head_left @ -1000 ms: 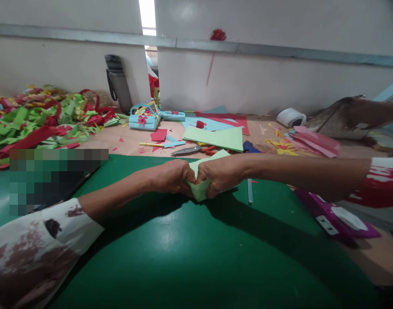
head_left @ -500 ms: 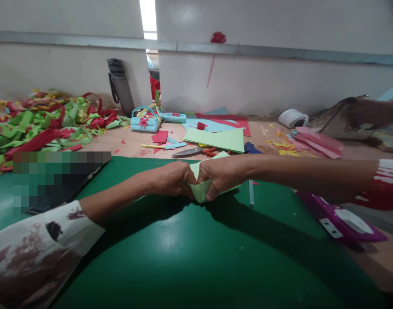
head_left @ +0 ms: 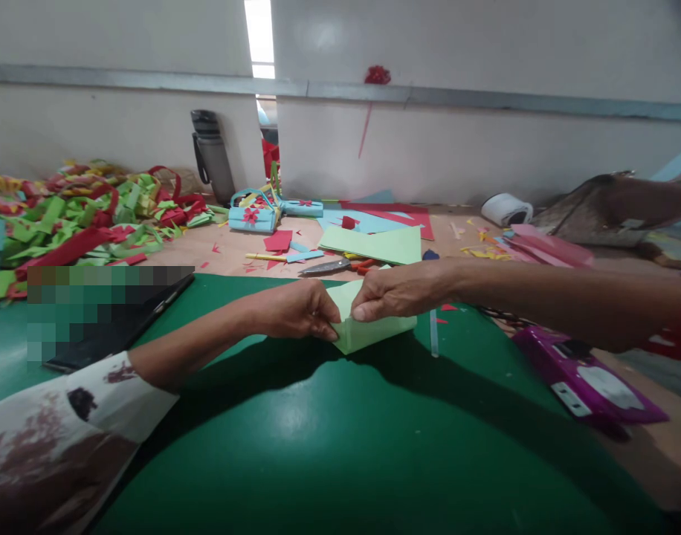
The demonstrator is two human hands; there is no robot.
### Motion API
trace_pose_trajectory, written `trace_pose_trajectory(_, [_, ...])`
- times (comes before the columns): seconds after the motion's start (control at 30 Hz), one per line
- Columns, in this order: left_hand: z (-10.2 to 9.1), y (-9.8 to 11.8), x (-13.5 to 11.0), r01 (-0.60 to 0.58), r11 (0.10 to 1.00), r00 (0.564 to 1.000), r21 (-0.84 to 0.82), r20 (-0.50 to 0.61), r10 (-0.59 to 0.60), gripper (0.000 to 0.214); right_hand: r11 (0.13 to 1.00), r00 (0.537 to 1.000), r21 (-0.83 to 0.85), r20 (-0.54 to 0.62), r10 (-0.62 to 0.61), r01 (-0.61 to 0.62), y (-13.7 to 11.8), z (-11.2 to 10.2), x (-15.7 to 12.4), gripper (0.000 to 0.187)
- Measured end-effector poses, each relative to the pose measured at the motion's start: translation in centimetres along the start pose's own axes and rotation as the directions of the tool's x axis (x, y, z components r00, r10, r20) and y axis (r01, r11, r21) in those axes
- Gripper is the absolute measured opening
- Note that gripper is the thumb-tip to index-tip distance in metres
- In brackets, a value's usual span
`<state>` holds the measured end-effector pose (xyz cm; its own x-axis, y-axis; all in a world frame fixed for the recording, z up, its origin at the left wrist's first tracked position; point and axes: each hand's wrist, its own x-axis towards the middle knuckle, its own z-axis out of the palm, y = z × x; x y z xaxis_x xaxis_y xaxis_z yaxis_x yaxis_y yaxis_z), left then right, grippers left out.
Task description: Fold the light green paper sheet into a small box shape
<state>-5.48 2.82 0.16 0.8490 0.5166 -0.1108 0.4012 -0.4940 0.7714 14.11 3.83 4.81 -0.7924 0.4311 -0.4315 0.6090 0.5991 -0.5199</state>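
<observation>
A folded piece of light green paper (head_left: 374, 334), shaped like a small box with a corner toward me, rests at the far part of the green work surface (head_left: 318, 446). My left hand (head_left: 299, 308) pinches its left side, thumb and fingers closed on the edge. On the top edge near that corner, my right hand (head_left: 388, 293) is closed with its thumb and forefinger pressed on the paper. The right hand and forearm hide part of the paper's far side. Just beyond lie scissors (head_left: 326, 267) with open-looking blades and orange-red handles, partly covered.
Light green sheets (head_left: 374, 244) lie behind the hands, near small blue paper bags (head_left: 252, 218). A heap of paper strips (head_left: 56, 215) fills the left back, with a bottle (head_left: 213, 160) beside it. A dark tablet-like object (head_left: 145, 312) is left; a purple pack (head_left: 591, 379) is right.
My right hand has lifted slightly and drawn its fingers out of the paper's fold to the top edge. The paper's front side shows more. My left hand keeps its pinch.
</observation>
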Motion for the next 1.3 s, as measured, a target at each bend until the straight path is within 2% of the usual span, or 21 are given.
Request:
trace_pose_trajectory(0.13, [0.1,0.2,-0.1,0.008,1.0,1.0,0.012,-0.029,-0.008,0.014,0.998,0.99,-0.039,-0.133,0.049,-0.054,0.1,0.5,-0.1,0.031])
trace_pose_trajectory(0.23, [0.3,0.4,-0.1,0.023,1.0,0.998,0.016,-0.056,-0.022,0.014,0.989,0.958,-0.109,-0.279,0.069,-0.103,-0.3,1.1,-0.5,0.021])
trace_pose_trajectory(0.33, [0.5,0.6,-0.2,0.038,0.999,0.997,0.011,-0.074,-0.037,0.014,0.955,0.875,-0.265,-0.483,-0.013,-0.132,-0.7,1.9,-1.6,0.025])
trace_pose_trajectory(0.43, [0.6,0.6,-0.3,0.046,0.999,0.996,0.021,-0.081,-0.044,0.016,0.897,0.781,-0.411,-0.608,-0.139,-0.161,-0.8,3.0,-2.8,0.027])
trace_pose_trajectory(0.57, [0.7,0.6,-0.2,0.04,0.998,0.995,0.038,-0.097,-0.037,0.016,0.841,0.671,-0.498,-0.7,-0.246,-0.212,-0.8,4.9,-3.4,0.03])
trace_pose_trajectory(0.7, [0.8,0.5,-0.1,0.024,0.999,0.992,0.041,-0.124,-0.019,0.016,0.787,0.591,-0.585,-0.711,-0.382,-0.195,-0.4,6.9,-2.5,0.026])
trace_pose_trajectory(0.9, [1.0,0.2,0.1,0.012,0.997,0.988,0.075,-0.157,0.0,0.017,0.781,0.555,-0.604,-0.709,-0.435,-0.16,0.8,8.3,-1.3,0.018])
trace_pose_trajectory(1.3, [1.8,0.4,0.1,0.006,1.0,0.983,0.017,-0.183,-0.003,0.019,0.855,0.519,-0.505,-0.765,-0.381,-0.118,1.0,8.9,-1.6,0.022])
